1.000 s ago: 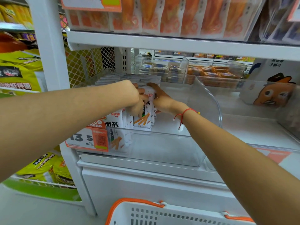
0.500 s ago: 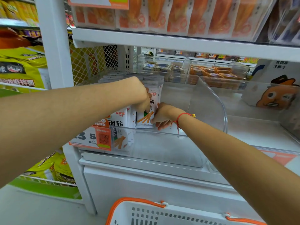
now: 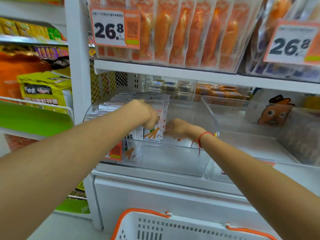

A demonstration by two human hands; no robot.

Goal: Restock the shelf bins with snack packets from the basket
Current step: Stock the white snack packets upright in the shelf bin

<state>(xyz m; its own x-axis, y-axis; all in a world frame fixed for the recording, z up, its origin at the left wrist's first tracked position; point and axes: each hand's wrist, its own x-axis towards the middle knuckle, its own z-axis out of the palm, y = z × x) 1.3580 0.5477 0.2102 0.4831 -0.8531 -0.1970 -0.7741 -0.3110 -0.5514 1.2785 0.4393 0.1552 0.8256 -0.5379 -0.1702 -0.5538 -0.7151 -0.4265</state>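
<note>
The clear shelf bin (image 3: 173, 153) served as the reference point. Inside its left half stood a row of white snack packets (image 3: 152, 134), upright on their bottom edges, printed faces turned toward the bin's front wall, long axis vertical. The row ran from the front wall back toward the rear of the bin. The right half of the bin held no packets that could be made out.

The left hand (image 3: 147, 116) reached over the bin's left rim, its fingers curled down onto the top of the frontmost packets; it appeared to be pinching or steadying them, though the exact grip was blurred. The right hand (image 3: 174, 129) sat low inside the bin, just right of the row, fingers bent toward the packets' edge. Whether it gripped a packet or merely pressed against the row could not be told.

Judgement: the packets appeared light, thin and flexible, with a slick film surface, and liable to topple sideways unsupported. The best hold would be a pinch across the sealed top edge, with the row's free side braced.

The basket (image 3: 190, 227) stood below the bin, at the frame's bottom edge.
</note>
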